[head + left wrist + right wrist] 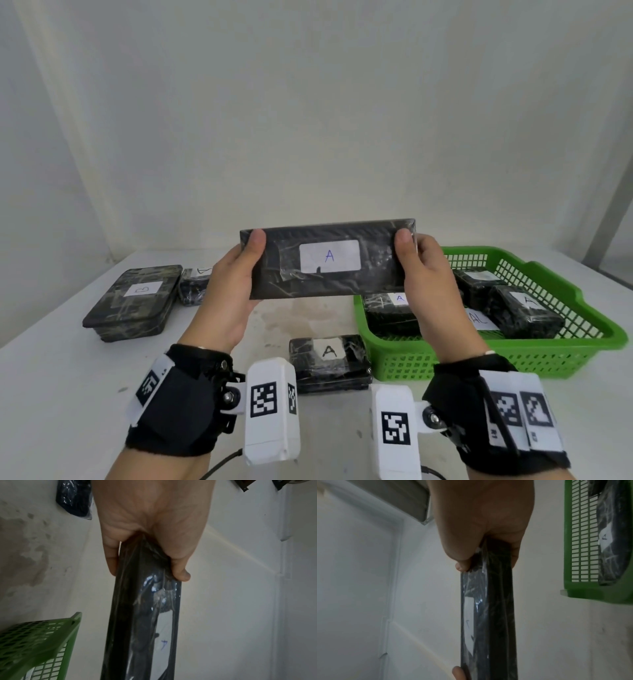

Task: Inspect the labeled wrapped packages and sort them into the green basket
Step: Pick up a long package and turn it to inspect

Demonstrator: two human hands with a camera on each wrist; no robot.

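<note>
Package A (329,260), pinched endwise by left hand (233,291) and right hand (431,291), hides their fingers.

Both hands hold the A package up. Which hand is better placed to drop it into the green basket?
Right, probably. The right hand grips the package at the end nearest the basket, which sits just below and right of it. The left hand is on the far end, across the table.
</note>
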